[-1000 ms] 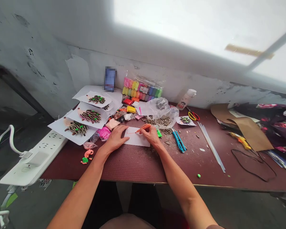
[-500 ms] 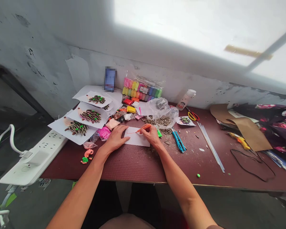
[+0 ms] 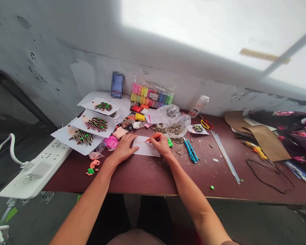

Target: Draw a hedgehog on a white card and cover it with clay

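A white sheet of paper (image 3: 148, 149) lies on the dark red table in front of me. My left hand (image 3: 125, 147) rests on its left edge, palm down, fingers stretched out and holding nothing. In my right hand (image 3: 161, 144) is a slim orange pen-like tool (image 3: 155, 135), pinched and tilted with its tip to the left, over the paper. A thin orange line runs left from the tip; whether it is a drawn mark or part of the tool I cannot tell. Beside my left hand sits a bag of pink clay (image 3: 111, 143).
Sheets with seed-covered hedgehogs (image 3: 95, 124) overlap at left, near a white power strip (image 3: 37, 173). Seeds (image 3: 174, 129), clay packs (image 3: 153, 97) and a bottle (image 3: 199, 106) stand behind. To the right lie a blue cutter (image 3: 191, 150), scissors (image 3: 206, 124), glue sticks (image 3: 226, 158) and a glue gun (image 3: 256, 149).
Hardly anything differs. Both hands keep their places on the paper, and the orange tool stays in my right hand at nearly the same spot.
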`<state>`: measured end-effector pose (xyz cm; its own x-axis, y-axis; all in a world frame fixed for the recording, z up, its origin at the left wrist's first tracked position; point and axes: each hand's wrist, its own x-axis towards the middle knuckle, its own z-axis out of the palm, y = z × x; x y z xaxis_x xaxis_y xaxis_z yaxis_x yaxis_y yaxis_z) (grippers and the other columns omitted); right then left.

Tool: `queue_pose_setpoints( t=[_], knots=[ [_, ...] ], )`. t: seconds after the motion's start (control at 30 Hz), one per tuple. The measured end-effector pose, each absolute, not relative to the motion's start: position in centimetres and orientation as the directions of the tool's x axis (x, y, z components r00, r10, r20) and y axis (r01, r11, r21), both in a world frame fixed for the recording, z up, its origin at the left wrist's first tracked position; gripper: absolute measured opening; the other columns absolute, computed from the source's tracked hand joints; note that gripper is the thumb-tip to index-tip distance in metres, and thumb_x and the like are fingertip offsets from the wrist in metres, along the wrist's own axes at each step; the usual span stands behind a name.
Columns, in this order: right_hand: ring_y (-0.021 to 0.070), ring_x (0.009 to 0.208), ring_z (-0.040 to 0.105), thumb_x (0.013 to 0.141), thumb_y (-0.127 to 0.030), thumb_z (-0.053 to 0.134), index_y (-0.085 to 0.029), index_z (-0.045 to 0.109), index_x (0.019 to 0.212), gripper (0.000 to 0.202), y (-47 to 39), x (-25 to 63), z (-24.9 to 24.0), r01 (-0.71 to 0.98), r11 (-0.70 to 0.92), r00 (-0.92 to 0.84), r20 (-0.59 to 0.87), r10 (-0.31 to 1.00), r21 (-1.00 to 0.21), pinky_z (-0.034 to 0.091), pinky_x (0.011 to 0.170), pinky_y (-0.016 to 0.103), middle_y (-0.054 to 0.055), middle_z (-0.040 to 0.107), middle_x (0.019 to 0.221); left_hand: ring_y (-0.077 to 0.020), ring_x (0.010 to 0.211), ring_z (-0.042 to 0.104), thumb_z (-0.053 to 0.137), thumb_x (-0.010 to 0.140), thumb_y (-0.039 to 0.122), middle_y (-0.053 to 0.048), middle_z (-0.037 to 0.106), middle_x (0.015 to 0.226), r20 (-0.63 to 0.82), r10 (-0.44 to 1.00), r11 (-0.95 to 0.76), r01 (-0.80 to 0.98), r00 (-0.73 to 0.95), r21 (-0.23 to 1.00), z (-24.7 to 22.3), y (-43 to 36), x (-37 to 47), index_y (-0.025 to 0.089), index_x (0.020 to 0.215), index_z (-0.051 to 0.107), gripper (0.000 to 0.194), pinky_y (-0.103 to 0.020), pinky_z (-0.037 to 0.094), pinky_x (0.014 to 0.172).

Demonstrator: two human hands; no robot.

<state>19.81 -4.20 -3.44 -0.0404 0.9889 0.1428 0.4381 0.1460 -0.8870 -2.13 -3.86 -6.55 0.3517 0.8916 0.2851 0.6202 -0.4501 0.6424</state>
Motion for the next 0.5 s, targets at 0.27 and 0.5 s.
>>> queue_pose_setpoints(
  t=[0.27, 0.5],
  knots=[
    [0.0117, 0.066, 0.056, 0.078, -0.022, 0.058, -0.019, 0.081, 0.075, 0.023, -4.46, 19.68, -3.0, 0.452, 0.152, -0.038, 0.152, 0.988, -0.879, 0.041, 0.06, 0.023, 0.003, 0.07, 0.079, -0.0318, 0.119, 0.057, 0.067, 0.08, 0.033, -0.009, 0.066, 0.123, 0.271, 0.888, -0.454, 0.616, 0.372, 0.644, -6.39, -3.95, -2.16, 0.022, 0.124, 0.067, 0.045, -0.05, 0.045, 0.108],
    [0.0115, 0.065, 0.055, 0.077, -0.02, 0.057, -0.019, 0.08, 0.074, 0.023, -4.52, 19.57, -2.82, 0.467, 0.132, -0.026, 0.136, 0.99, -0.874, 0.04, 0.058, 0.022, 0.002, 0.07, 0.078, -0.0321, 0.119, 0.057, 0.066, 0.078, 0.031, -0.01, 0.065, 0.123, 0.267, 0.893, -0.444, 0.622, 0.362, 0.645, -6.68, -3.78, -2.13, 0.021, 0.114, 0.071, 0.038, -0.05, 0.046, 0.108]
  ],
)
